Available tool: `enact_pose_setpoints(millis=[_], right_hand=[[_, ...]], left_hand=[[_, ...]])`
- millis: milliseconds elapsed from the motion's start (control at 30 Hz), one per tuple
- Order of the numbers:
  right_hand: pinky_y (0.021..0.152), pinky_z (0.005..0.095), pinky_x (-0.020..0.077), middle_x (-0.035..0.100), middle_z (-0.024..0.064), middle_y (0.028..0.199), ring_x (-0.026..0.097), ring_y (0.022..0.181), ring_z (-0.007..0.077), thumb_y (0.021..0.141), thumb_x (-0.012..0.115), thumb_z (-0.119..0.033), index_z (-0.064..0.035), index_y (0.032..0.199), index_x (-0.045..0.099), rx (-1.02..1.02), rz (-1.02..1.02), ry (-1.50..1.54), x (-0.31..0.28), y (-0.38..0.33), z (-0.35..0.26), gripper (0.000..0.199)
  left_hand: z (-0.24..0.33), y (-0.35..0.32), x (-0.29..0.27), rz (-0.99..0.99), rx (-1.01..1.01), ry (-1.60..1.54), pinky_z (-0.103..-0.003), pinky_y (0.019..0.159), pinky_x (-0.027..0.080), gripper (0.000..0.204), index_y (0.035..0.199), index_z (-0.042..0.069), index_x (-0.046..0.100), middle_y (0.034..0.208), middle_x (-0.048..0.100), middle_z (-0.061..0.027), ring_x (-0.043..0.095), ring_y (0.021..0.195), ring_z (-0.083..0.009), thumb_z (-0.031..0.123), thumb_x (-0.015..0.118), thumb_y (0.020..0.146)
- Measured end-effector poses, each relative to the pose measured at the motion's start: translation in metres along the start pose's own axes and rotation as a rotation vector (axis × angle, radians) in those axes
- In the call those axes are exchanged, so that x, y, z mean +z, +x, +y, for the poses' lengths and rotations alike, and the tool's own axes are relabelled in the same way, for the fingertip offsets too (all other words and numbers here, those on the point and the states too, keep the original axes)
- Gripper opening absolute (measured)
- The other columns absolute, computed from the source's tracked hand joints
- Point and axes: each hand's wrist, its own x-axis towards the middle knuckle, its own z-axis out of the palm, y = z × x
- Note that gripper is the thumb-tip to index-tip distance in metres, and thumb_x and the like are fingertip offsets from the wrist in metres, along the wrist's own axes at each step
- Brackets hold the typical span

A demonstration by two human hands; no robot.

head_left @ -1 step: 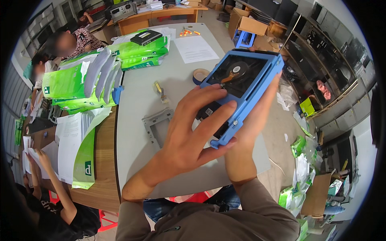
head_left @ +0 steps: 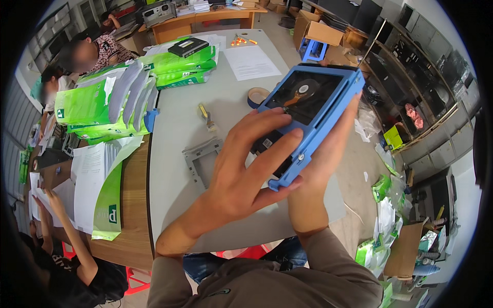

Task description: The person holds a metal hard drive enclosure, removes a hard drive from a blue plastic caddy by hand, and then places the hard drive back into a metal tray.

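blue-framed drive (head_left: 314, 110) held tilted above the pale table (head_left: 174, 118); left hand (head_left: 235, 164) grasps its near end, fingertips across the face; right hand (head_left: 328, 154) grasps it from beneath, along the right side. best: firm grip on the frame (head_left: 313, 136), light touch near the dark window (head_left: 324, 90).

Evenly bright; soft shadow on grey tabletop (head_left: 174, 120); edges bowed, black-vignetted rim.

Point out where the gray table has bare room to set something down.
Bare gray table lies between the green paper packs and the yellow-handled tool, and between that tool and the printed sheet. It is crowded around the gray bracket, partly hidden by the left hand.
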Motion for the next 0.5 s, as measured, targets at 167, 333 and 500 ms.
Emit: enact_pose_setpoints(millis=[167,333,500], right_hand=[[0.083,0.0353,0.0502,0.055,0.0035,0.115,0.057,0.099,0.0167,0.103,0.036,-0.044,-0.0108,0.132,0.045,-0.012,0.009,-0.010,0.0029,-0.0063,-0.0035,0.045],[0.084,0.0373,0.0521,0.053,0.0065,0.122,0.058,0.099,0.0186,0.104,0.033,-0.038,-0.0103,0.138,0.038,-0.078,-0.065,-0.025,-0.0010,-0.0053,-0.0036,0.045],[0.085,0.0374,0.0525,0.050,0.0080,0.133,0.058,0.100,0.0203,0.104,0.027,-0.040,-0.0096,0.140,0.037,-0.195,0.043,-0.140,0.0078,-0.0072,-0.0066,0.048]], left_hand=[[0.0023,-0.0007,-0.0014,0.070,0.071,0.002,-0.048,0.093,0.050,0.051,0.129,-0.005,0.050,0.124,0.053,-0.0291,0.058,0.113,-0.0440,0.032,0.061,0.094],[0.0039,-0.0005,0.0006,0.055,0.075,-0.032,-0.049,0.097,0.048,0.055,0.129,-0.010,0.048,0.124,0.053,-0.0311,0.057,0.115,-0.0460,0.033,0.058,0.096],[0.0036,-0.0029,0.0038,0.009,0.110,-0.040,-0.052,0.100,0.045,0.056,0.128,-0.013,0.048,0.127,0.051,-0.0336,0.055,0.117,-0.0477,0.032,0.057,0.096]])
